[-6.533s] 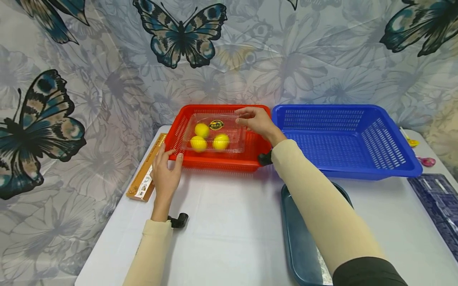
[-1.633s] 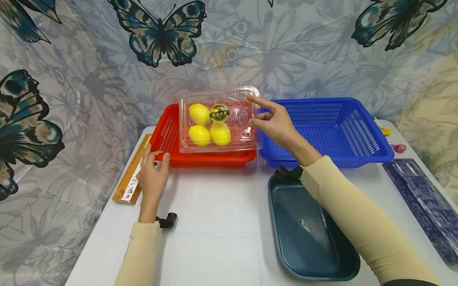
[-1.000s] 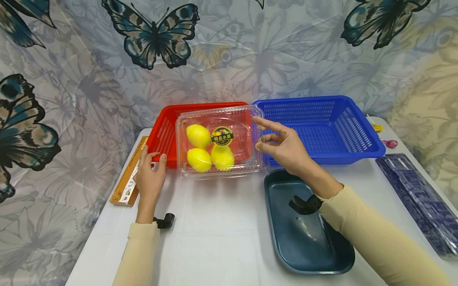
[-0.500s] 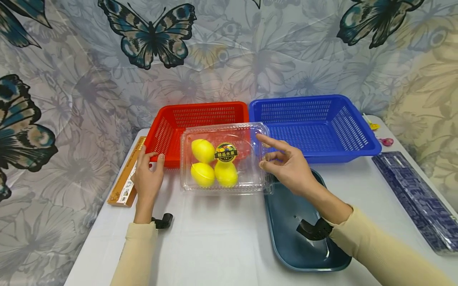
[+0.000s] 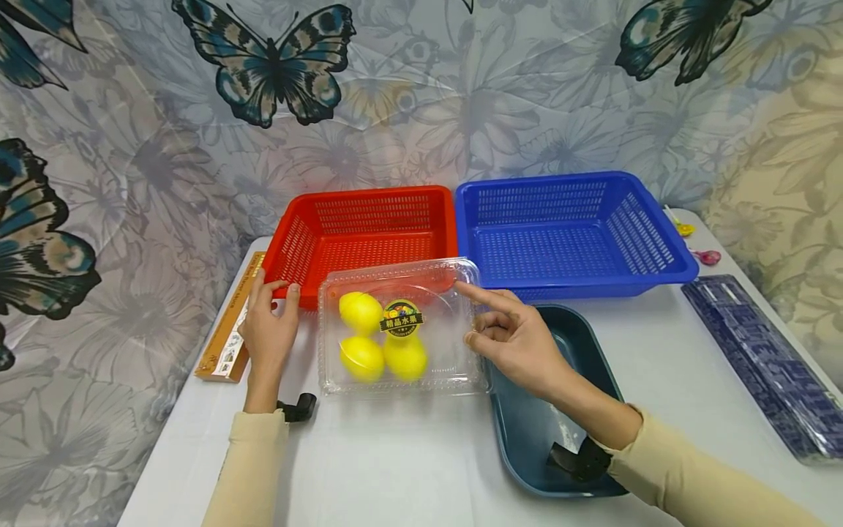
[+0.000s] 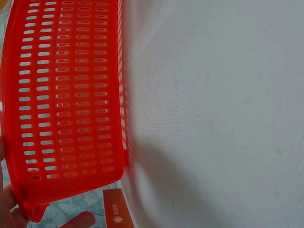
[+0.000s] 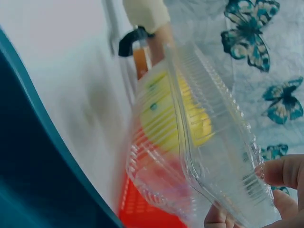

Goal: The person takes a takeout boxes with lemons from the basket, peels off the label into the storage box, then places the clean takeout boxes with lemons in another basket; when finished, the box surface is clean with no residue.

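Note:
A clear plastic clamshell box with a round fruit label is held above the white table, in front of the baskets. Inside, towards its left end, lie three lemons. My right hand pinches the box's right edge between thumb and fingers; the right wrist view shows the ridged lid side up close. With its fingers at the front left corner of the red basket, my left hand holds the rim. The left wrist view shows the slotted basket wall and part of that hand.
A blue basket stands right of the red one. Below my right forearm sits a dark teal tray. A long orange-brown box lies at the left, a dark blue patterned packet at the right. Small pink and yellow items are behind it.
My right hand has lifted the box of lemons out of the red basket and brought it towards me, over the table. My left hand has stayed at the basket's corner.

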{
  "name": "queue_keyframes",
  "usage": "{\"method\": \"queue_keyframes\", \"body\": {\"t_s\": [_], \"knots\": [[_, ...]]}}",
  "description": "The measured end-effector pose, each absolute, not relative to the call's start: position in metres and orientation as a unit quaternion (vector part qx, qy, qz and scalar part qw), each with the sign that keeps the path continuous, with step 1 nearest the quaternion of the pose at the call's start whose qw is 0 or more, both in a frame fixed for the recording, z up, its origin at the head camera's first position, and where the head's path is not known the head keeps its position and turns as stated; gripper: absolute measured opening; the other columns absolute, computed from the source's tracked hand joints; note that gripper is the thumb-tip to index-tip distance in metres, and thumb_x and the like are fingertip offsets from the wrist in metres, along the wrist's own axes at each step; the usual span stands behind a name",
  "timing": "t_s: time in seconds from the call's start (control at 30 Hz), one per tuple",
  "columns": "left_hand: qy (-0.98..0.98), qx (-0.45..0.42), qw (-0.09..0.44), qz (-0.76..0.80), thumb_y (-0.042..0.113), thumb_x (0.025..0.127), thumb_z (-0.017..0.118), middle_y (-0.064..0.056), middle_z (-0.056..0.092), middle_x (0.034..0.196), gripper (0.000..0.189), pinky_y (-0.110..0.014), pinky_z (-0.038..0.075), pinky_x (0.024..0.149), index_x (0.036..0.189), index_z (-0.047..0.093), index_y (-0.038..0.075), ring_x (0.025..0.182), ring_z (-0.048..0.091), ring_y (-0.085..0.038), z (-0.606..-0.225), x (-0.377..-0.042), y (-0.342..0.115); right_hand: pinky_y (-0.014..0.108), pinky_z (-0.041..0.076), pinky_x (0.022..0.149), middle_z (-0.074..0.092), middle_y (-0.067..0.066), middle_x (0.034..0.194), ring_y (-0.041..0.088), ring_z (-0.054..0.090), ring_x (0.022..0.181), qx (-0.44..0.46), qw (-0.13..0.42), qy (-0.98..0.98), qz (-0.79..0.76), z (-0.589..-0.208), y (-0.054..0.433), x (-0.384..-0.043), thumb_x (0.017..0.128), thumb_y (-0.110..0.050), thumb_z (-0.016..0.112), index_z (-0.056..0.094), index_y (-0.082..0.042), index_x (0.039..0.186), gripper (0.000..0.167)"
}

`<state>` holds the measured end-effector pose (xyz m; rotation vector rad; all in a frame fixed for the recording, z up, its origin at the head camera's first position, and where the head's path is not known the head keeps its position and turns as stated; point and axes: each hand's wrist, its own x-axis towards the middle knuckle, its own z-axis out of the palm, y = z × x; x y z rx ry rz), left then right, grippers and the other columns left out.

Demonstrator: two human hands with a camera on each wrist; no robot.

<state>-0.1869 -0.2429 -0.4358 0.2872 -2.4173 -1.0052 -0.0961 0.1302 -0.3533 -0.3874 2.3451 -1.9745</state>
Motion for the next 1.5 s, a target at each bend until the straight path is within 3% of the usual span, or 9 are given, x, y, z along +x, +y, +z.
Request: {"method": "queue_keyframes", "body": {"t_s": [0.27, 0.5, 0.7, 0.8, 0.97, 1.2, 1.5], "knots": [[-0.888, 0.108, 0.250, -0.371, 0.043, 0.099, 0.060, 0.001, 0.037, 0.165, 0.044, -0.071, 0.027, 0.104, 0.122, 0.067, 0.007, 0.116, 0.065, -0.044, -0.437, -0.184, -0.248, 0.019, 0.056, 0.076, 0.052, 0.019, 0.120, 0.016, 0.059, 0.082, -0.130, 0.050, 0.763, -0.632, -0.366, 0.119, -0.089, 0.087, 0.007, 0.068, 0.058, -0.016, 0.146, 0.064], [-0.888, 0.107, 0.252, -0.371, 0.043, 0.099, 0.060, 0.001, 0.038, 0.165, 0.044, -0.071, 0.027, 0.103, 0.122, 0.067, 0.007, 0.115, 0.065, -0.043, -0.437, -0.185, -0.251, 0.019, 0.045, 0.060, 0.051, 0.017, 0.114, 0.016, 0.052, 0.073, -0.105, 0.066, 0.784, -0.608, -0.377, 0.115, -0.090, 0.084, 0.006, 0.070, 0.061, -0.018, 0.143, 0.064], [-0.886, 0.106, 0.253, -0.373, 0.043, 0.100, 0.059, 0.003, 0.037, 0.165, 0.043, -0.070, 0.028, 0.103, 0.122, 0.067, 0.008, 0.113, 0.065, -0.041, -0.437, -0.186, -0.251, 0.024, 0.050, 0.062, 0.052, 0.019, 0.136, 0.026, 0.057, 0.091, -0.084, 0.087, 0.801, -0.587, -0.382, 0.114, -0.093, 0.085, 0.001, 0.074, 0.061, -0.020, 0.143, 0.064], [-0.886, 0.104, 0.254, -0.372, 0.043, 0.100, 0.059, 0.004, 0.037, 0.165, 0.042, -0.069, 0.029, 0.103, 0.122, 0.068, 0.008, 0.111, 0.065, -0.041, -0.435, -0.187, -0.251, 0.027, 0.050, 0.062, 0.055, 0.016, 0.139, 0.027, 0.056, 0.092, -0.094, 0.091, 0.816, -0.563, -0.382, 0.114, -0.096, 0.084, -0.003, 0.077, 0.061, -0.020, 0.143, 0.063], [-0.888, 0.103, 0.251, -0.372, 0.042, 0.100, 0.060, 0.003, 0.036, 0.166, 0.042, -0.070, 0.028, 0.104, 0.121, 0.067, 0.007, 0.112, 0.066, -0.042, -0.434, -0.186, -0.251, 0.029, 0.052, 0.059, 0.058, 0.020, 0.133, 0.024, 0.062, 0.078, -0.109, 0.115, 0.831, -0.533, -0.379, 0.115, -0.101, 0.084, -0.009, 0.080, 0.060, -0.016, 0.142, 0.062], [-0.887, 0.106, 0.254, -0.370, 0.041, 0.100, 0.060, 0.002, 0.037, 0.165, 0.041, -0.070, 0.028, 0.105, 0.121, 0.067, 0.007, 0.128, 0.060, -0.042, -0.435, -0.186, -0.251, 0.037, 0.056, 0.060, 0.056, 0.027, 0.129, 0.022, 0.066, 0.052, -0.120, 0.163, 0.833, -0.515, -0.379, 0.116, -0.104, 0.086, -0.016, 0.081, 0.057, -0.017, 0.145, 0.064], [-0.889, 0.095, 0.251, -0.372, 0.044, 0.099, 0.061, 0.004, 0.037, 0.165, 0.042, -0.070, 0.028, 0.105, 0.121, 0.068, 0.009, 0.109, 0.068, -0.041, -0.438, -0.189, -0.247, 0.037, 0.053, 0.048, 0.054, 0.034, 0.141, 0.017, 0.056, 0.040, -0.144, 0.172, 0.848, -0.480, -0.382, 0.118, -0.111, 0.089, -0.016, 0.078, 0.054, -0.015, 0.148, 0.063]]}}
